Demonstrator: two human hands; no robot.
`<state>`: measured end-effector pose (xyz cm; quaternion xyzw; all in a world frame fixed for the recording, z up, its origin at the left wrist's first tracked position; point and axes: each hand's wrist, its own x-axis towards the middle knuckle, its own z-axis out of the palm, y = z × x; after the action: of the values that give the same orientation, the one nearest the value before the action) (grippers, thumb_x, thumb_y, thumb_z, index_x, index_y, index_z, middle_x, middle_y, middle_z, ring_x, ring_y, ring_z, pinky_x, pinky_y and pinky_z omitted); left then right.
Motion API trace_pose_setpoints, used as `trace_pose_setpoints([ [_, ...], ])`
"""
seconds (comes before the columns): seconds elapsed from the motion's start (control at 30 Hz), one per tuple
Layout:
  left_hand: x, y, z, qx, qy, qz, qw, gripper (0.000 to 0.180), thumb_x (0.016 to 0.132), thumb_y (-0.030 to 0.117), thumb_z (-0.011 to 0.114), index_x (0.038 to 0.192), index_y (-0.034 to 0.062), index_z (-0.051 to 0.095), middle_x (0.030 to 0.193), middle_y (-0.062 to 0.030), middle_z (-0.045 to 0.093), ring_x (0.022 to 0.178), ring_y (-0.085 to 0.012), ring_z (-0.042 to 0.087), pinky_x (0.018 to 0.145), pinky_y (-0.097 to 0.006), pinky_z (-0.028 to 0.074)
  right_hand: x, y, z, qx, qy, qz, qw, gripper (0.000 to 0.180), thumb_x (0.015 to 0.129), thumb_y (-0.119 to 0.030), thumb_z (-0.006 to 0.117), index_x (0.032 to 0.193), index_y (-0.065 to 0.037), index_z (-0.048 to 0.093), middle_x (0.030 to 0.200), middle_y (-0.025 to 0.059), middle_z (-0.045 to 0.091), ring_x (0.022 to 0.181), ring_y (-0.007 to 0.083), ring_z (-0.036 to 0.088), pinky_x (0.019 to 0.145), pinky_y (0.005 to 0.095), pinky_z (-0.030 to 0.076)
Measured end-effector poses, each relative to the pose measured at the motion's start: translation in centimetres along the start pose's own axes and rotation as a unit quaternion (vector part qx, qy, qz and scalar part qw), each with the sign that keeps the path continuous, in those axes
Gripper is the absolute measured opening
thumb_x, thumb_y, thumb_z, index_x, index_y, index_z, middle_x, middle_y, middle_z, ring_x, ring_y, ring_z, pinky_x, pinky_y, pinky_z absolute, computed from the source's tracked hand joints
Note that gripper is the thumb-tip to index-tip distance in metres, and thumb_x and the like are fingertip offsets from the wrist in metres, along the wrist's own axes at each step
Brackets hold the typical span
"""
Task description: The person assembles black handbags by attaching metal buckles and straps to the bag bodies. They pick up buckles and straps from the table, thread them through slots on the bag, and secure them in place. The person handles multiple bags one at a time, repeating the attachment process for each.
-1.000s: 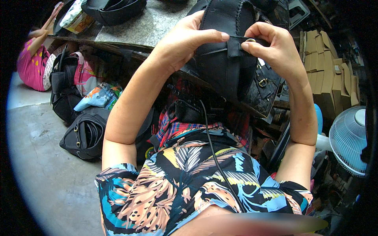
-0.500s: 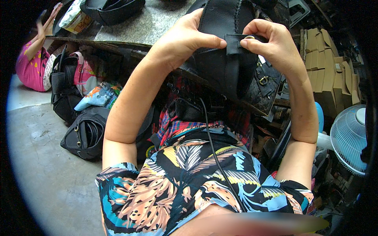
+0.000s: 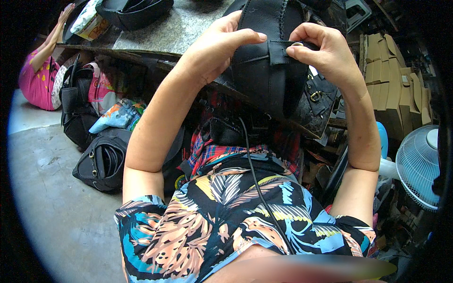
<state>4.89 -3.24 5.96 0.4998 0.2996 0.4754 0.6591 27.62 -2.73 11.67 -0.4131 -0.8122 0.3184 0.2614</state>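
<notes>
A black leather bag [image 3: 257, 85] with a row of braided stitching leans at the table's near edge, at the top middle. My left hand [image 3: 222, 42] is closed on its left side, thumb stretched over the front; the other fingers are mostly hidden behind the leather. A small black leather tab [image 3: 277, 53] lies across the front of the bag, just right of that thumb. My right hand [image 3: 325, 49] pinches the right end of this tab between thumb and bent forefinger. Something small and light-coloured shows at the pinch, too small to make out.
Another black bag [image 3: 137, 14] and a tub [image 3: 92, 26] stand on the table [image 3: 160, 40]. Buckled straps [image 3: 317, 96] lie at its right. Black bags [image 3: 101, 162] rest on the floor. A person in pink [image 3: 40, 85] is at far left, a fan [image 3: 417, 165] at right near folded cardboard [image 3: 387, 85].
My left thumb has come off the tab's left edge and moved up and left. A crease or line now shows in the leather beside the tab. The right hand keeps its pinch, almost unmoved.
</notes>
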Motion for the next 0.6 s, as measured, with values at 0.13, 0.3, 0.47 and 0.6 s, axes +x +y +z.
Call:
trace_pose_setpoints([
  [0.13, -0.30, -0.10, -0.21, 0.030, -0.020, 0.014, 0.999, 0.047, 0.079, 0.012, 0.078, 0.120, 0.0005, 0.058, 0.098, -0.0080, 0.069, 0.085, -0.0132, 0.069, 0.069, -0.024, 0.057, -0.05, -0.01, 0.17, 0.014, -0.001, 0.007, 1.000, 0.023, 0.082, -0.016, 0.077, 0.092, 0.003, 0.069, 0.076, 0.0029, 0.066, 0.071, 0.0072, 0.060, 0.065, 0.0233, 0.048],
  [0.3, 0.08, -0.25, 0.00, 0.018, -0.043, 0.024, 0.999, 0.048, 0.076, 0.006, 0.080, 0.118, -0.0001, 0.058, 0.100, -0.0096, 0.070, 0.087, -0.0153, 0.069, 0.078, -0.028, 0.058, -0.08, 0.11, 0.06, -0.009, -0.014, 0.015, 1.000, 0.021, 0.084, -0.017, 0.075, 0.094, 0.001, 0.069, 0.079, 0.0013, 0.064, 0.073, 0.0065, 0.058, 0.065, 0.0214, 0.047],
  [0.47, -0.22, -0.42, 0.07, 0.027, -0.007, 0.022, 0.999, 0.043, 0.080, 0.007, 0.075, 0.119, -0.0005, 0.058, 0.097, -0.0081, 0.069, 0.083, -0.0127, 0.068, 0.071, -0.025, 0.057, -0.16, 0.29, 0.15, -0.015, -0.007, 0.014, 1.000, 0.021, 0.084, -0.017, 0.076, 0.094, 0.001, 0.069, 0.079, 0.0017, 0.064, 0.073, 0.0068, 0.059, 0.066, 0.0216, 0.047],
  [0.6, -0.02, -0.15, -0.69, 0.068, 0.032, -0.021, 0.997, 0.039, 0.082, 0.011, 0.071, 0.116, -0.0010, 0.057, 0.091, -0.0057, 0.066, 0.067, -0.0070, 0.062, 0.049, -0.018, 0.047, -0.05, 0.22, 0.37, -0.005, 0.011, 0.000, 1.000, 0.023, 0.081, -0.016, 0.077, 0.092, 0.003, 0.069, 0.076, 0.0032, 0.065, 0.072, 0.0076, 0.060, 0.067, 0.0239, 0.049],
])
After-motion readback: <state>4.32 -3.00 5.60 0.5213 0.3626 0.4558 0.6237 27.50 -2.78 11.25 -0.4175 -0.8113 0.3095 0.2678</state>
